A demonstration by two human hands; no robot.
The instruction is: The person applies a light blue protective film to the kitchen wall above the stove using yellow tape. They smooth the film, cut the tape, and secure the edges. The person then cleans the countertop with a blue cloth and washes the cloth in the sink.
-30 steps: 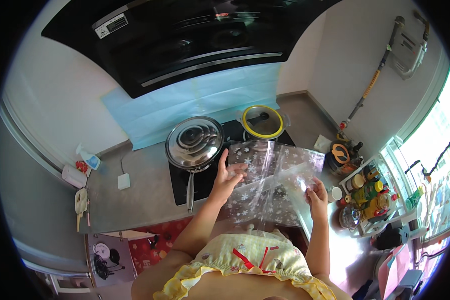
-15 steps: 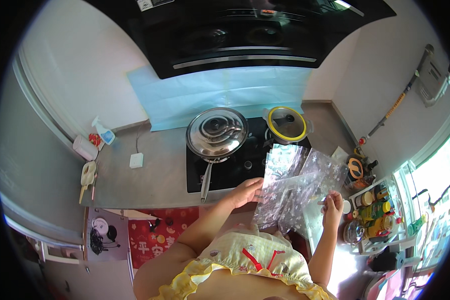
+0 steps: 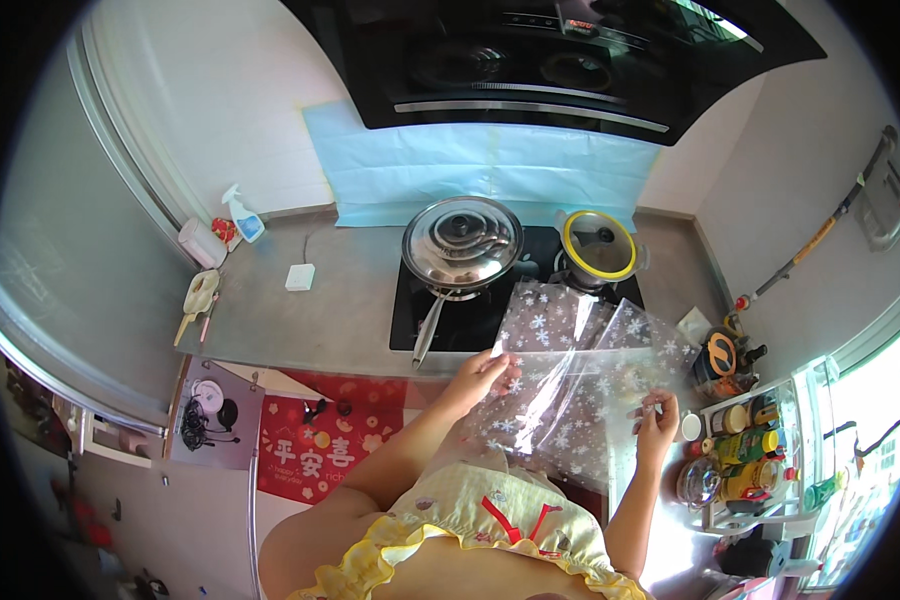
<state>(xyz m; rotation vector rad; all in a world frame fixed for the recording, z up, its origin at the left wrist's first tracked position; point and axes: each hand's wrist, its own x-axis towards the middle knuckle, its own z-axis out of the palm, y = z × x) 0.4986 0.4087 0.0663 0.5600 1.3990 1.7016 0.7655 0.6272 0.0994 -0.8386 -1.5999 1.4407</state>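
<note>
A clear plastic sheet (image 3: 560,400) printed with white snowflakes hangs between my hands, partly folded, in front of the black cooktop (image 3: 407,322). Its left edge is pinched in my left hand (image 3: 480,382). My right hand (image 3: 656,424) grips the sheet near its right side, fingers curled together. Behind the sheet, a frying pan with a domed steel lid (image 3: 462,243) sits on the left of the cooktop, its handle toward me. A pot with a yellow-rimmed glass lid (image 3: 599,246) stands on the right, beyond the sheet's upper edge.
To the right, a white rack (image 3: 760,470) holds several bottles and jars. A spray bottle (image 3: 243,216), a white box (image 3: 300,277) and a beige holder (image 3: 199,295) are on the counter (image 3: 340,300) to the left. A black range hood (image 3: 530,70) overhangs the back. A red mat (image 3: 320,450) lies below.
The sheet has spread wider and flatter, its snowflakes showing more fully. My left hand has shifted slightly left. The whole view has turned a little, so the cooktop appears farther right.
</note>
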